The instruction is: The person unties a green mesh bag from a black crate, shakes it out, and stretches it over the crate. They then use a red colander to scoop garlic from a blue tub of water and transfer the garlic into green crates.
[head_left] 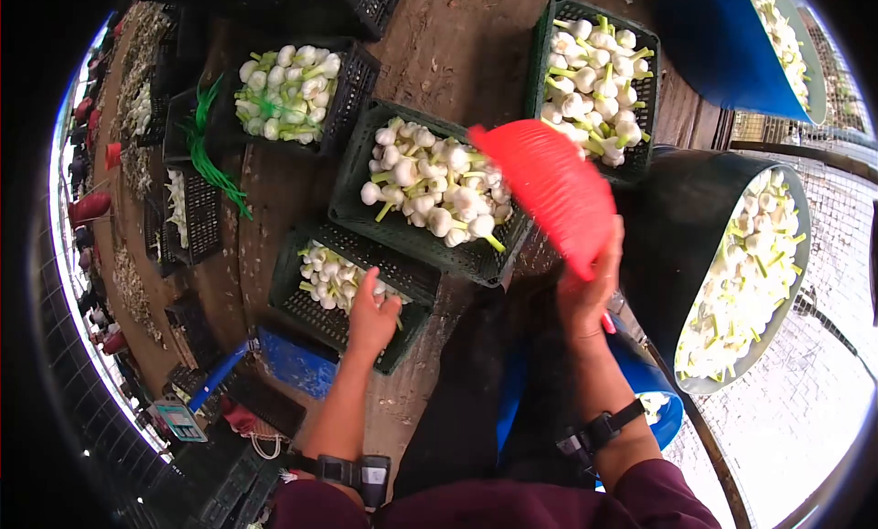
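My right hand [590, 287] is wrapped round the lower end of a red ribbed scoop or basket [553, 186], which is tilted over the right end of the middle green crate. That green crate [352, 186] holds a heap of garlic bulbs [434, 181] with short green stems. My left hand [373, 314] hangs over the lower green crate [288, 277], fingers apart and holding nothing that I can see. Fewer garlic bulbs [329, 277] lie in this lower crate, partly hidden by the hand.
Garlic fills a dark crate [352, 95] at the upper left, another green crate [541, 53] at the upper right, and a large dark barrel [672, 209] at right. A blue barrel [713, 35], green strings [210, 159] and a scale [180, 422] also stand around.
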`<state>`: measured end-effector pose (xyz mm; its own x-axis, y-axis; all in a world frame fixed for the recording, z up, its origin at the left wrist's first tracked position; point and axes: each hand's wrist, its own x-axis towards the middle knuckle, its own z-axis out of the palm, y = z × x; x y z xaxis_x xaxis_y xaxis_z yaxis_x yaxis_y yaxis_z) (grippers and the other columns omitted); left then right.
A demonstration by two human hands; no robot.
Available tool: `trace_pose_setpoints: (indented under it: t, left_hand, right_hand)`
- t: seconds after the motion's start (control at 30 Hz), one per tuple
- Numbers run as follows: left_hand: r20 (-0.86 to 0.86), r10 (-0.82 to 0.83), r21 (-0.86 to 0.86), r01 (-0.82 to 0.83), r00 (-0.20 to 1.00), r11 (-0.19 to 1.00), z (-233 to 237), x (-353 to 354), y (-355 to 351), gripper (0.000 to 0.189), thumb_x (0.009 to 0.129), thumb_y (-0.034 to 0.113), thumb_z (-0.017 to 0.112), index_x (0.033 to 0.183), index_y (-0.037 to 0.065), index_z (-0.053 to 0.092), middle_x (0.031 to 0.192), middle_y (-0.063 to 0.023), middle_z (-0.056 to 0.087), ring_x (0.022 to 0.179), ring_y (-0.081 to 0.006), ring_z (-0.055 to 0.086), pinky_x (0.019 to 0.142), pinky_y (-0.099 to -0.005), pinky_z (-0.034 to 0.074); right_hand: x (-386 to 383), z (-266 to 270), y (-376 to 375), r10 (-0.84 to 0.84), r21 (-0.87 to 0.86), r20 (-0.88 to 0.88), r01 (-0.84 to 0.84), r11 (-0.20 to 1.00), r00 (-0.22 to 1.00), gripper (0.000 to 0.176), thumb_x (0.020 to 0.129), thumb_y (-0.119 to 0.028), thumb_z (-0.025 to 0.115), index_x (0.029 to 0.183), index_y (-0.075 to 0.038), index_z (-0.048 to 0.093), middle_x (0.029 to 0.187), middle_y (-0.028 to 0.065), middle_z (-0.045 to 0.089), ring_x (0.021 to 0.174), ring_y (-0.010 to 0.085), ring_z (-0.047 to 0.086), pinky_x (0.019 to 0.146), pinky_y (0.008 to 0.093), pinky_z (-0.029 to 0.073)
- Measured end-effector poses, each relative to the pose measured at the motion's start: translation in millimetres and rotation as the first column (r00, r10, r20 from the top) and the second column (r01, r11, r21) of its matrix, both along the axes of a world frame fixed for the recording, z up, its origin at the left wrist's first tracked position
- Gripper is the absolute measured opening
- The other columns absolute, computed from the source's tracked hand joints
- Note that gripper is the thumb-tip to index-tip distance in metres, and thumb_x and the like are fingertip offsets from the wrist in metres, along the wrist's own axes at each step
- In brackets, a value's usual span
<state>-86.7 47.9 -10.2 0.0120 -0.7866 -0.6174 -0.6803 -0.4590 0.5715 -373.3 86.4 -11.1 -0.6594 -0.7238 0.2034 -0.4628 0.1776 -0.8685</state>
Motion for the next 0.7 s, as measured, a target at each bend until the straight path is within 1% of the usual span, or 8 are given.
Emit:
trace_pose_setpoints:
  t: [0.13,0.2,0.23,0.27,0.33,0.4,0.6,0.7]
  left_hand:
    - [0.016,-0.080,0.084,0.079,0.997,0.993,8,-19,13,0.056,0.071,0.009,0.060,0.122,0.005,0.037,0.115,-0.0177,0.046,0.094,-0.0231,0.051,0.079,-0.0316,0.042]
    - [0.017,-0.155,0.122,0.152,0.988,0.981,9,-41,11,0.055,0.071,0.011,0.061,0.121,0.006,0.039,0.113,-0.0172,0.047,0.093,-0.0231,0.052,0.076,-0.0316,0.043]
    - [-0.017,-0.181,0.064,0.181,0.983,0.981,9,-56,9,0.052,0.070,0.012,0.062,0.117,0.004,0.042,0.111,-0.0168,0.049,0.090,-0.0223,0.052,0.072,-0.0312,0.045]
    - [-0.046,-0.228,0.069,0.231,0.973,0.971,8,-71,6,0.052,0.070,0.012,0.062,0.117,0.004,0.042,0.111,-0.0168,0.049,0.090,-0.0223,0.052,0.072,-0.0312,0.045]
    - [-0.222,-0.308,-0.023,0.311,0.925,0.950,-2,-122,-3,0.051,0.070,0.012,0.063,0.115,0.001,0.044,0.110,-0.0165,0.050,0.089,-0.0220,0.052,0.070,-0.0309,0.046]
    - [-0.427,-0.336,-0.018,0.363,0.840,0.932,3,-189,-6,0.048,0.077,0.018,0.060,0.116,-0.003,0.043,0.112,-0.0166,0.049,0.093,-0.0231,0.052,0.072,-0.0303,0.046]
    - [-0.779,-0.242,0.197,0.593,0.578,0.781,56,-417,34,0.054,0.083,0.027,0.053,0.122,-0.004,0.032,0.116,-0.0179,0.044,0.098,-0.0182,0.048,0.078,-0.0291,0.042]
    - [-0.549,-0.638,-0.016,0.756,0.541,0.655,14,-507,59,0.072,0.078,0.044,0.051,0.118,-0.013,0.031,0.107,-0.0252,0.048,0.102,-0.0281,0.048,0.085,-0.0315,0.038]
  right_hand:
    - [-88,17,72,-0.268,0.157,-0.444,0.368,0.916,0.855,0.032,0.079,-0.010,0.053,0.107,0.004,0.048,0.086,0.0106,0.059,0.066,0.0218,0.056,0.057,0.0275,0.046]
    - [-124,58,106,-0.552,0.065,-0.175,0.569,0.820,0.815,0.026,0.079,-0.015,0.056,0.096,0.004,0.054,0.070,0.0108,0.059,0.052,0.0160,0.055,0.046,0.0277,0.045]
    - [-164,57,173,-0.335,0.360,-0.563,0.589,0.723,0.756,0.026,0.077,-0.015,0.055,0.094,0.005,0.055,0.063,0.0127,0.058,0.050,0.0161,0.056,0.044,0.0280,0.045]
    - [-166,87,165,-0.612,0.331,-0.357,0.708,0.624,0.706,0.025,0.076,-0.013,0.053,0.091,0.006,0.055,0.061,0.0150,0.059,0.051,0.0194,0.058,0.044,0.0300,0.046]
    - [-199,92,231,-0.680,0.479,-0.387,0.766,0.429,0.623,0.023,0.070,-0.009,0.050,0.087,0.006,0.054,0.065,0.0201,0.059,0.059,0.0292,0.060,0.051,0.0366,0.048]
    - [-232,58,328,-0.357,0.325,-0.833,0.897,0.300,0.422,0.022,0.065,-0.004,0.047,0.083,0.006,0.053,0.072,0.0249,0.058,0.067,0.0379,0.059,0.060,0.0418,0.047]
    - [-238,37,328,-0.691,0.510,-0.506,0.825,0.243,0.516,0.035,0.062,0.001,0.044,0.096,0.006,0.051,0.080,0.0271,0.057,0.080,0.0407,0.055,0.073,0.0410,0.044]
    - [-255,5,299,-0.719,0.720,-0.399,0.680,0.138,0.569,0.045,0.065,-0.006,0.050,0.108,0.005,0.040,0.081,0.0264,0.057,0.080,0.0401,0.055,0.070,0.0439,0.044]
